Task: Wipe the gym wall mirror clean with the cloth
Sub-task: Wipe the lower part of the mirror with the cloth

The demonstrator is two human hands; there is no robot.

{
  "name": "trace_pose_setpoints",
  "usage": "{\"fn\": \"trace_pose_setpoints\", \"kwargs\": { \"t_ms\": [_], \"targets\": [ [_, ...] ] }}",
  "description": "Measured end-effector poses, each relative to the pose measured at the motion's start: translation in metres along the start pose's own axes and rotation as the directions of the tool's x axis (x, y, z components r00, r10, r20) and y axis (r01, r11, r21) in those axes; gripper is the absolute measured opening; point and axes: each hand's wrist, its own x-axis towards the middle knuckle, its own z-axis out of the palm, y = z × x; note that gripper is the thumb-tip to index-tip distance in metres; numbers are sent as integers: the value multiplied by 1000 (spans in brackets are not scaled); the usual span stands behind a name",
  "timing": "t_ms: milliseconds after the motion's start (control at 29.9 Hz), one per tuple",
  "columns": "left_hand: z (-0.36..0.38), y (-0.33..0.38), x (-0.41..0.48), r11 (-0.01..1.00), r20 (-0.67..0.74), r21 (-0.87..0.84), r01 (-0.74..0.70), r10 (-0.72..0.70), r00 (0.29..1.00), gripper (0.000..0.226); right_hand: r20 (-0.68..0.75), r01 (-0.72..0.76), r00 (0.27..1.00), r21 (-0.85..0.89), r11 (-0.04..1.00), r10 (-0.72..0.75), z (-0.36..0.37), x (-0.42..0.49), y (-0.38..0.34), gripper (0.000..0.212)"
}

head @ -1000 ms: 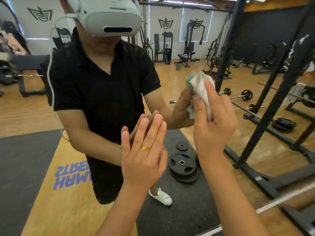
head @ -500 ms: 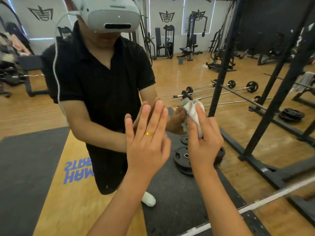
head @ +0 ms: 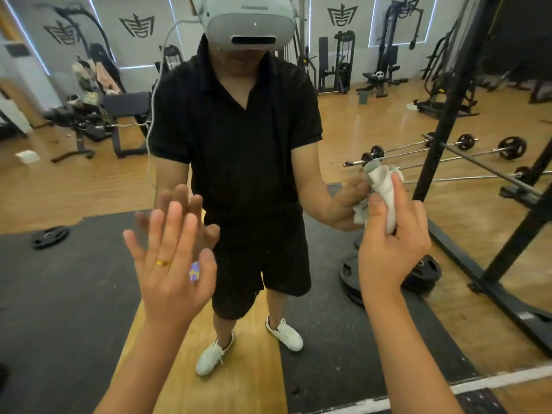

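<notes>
Currently we log: right hand (head: 391, 252) grips crumpled white cloth (head: 384, 186), bunch upright, against gym wall mirror (head: 59, 180); left hand (head: 170, 267) flat, fingers (head: 176, 225) straight.

Floor: light wooden boards (head: 373, 130), with dark rubber mats (head: 59, 294) laid over part of it.
Walls: pale grey far wall (head: 104, 13) carrying black crest logos (head: 137, 24).
Light: thin bright strips (head: 30, 43) run along the wall panels.
Machines: black weight machines (head: 337, 61) stand along the far wall; a padded bench (head: 125, 104) is at the left.
Rack: a black steel rack (head: 454, 94) rises at the right.
Weights: barbells (head: 512, 147) lie on the wood near the rack; a single plate (head: 50, 236) lies on the left mat, and stacked plates (head: 425, 274) beside the rack base.
</notes>
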Motion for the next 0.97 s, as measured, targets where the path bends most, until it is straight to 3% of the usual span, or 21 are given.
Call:
{"fn": "trace_pose_setpoints", "kwargs": {
  "t_ms": [167,267,401,468,535,602,669,769,869,970],
  "targets": [
    [6,-33,-4,993,-4,78,-88,88,996,62,-192,-158,965,108,982,176,23,-10,-24,41],
    [9,-33,-8,994,-8,72,-77,78,997,63,-261,-153,949,108,982,177,44,-20,-52,38],
    [9,-36,-9,993,-9,73,-96,97,995,64,-58,168,984,-2,986,-168,73,-58,-87,37],
    [8,-35,-11,995,-7,57,-88,88,996,64,46,362,932,-80,929,-360,69,-55,-81,36],
    [8,-35,-12,995,-24,54,-85,86,996,64,89,461,887,-162,872,-453,58,-39,-68,34],
    [9,-36,-12,995,-22,50,-83,84,996,64,35,372,927,-182,910,-372,51,-22,-62,33],
    [9,-37,-14,995,-20,50,-86,87,996,63,-102,170,978,-125,977,-183,56,-15,-71,36],
    [9,-38,-15,995,-29,41,-92,94,995,63,-244,-38,969,21,999,42,76,-25,-96,39],
    [8,-37,-15,995,-33,27,-95,96,995,64,-185,33,982,26,999,-28,92,-52,-114,39],
    [8,-37,-14,995,-43,26,-99,100,994,65,46,259,965,12,966,-259,90,-78,-115,34]
  ]
}}
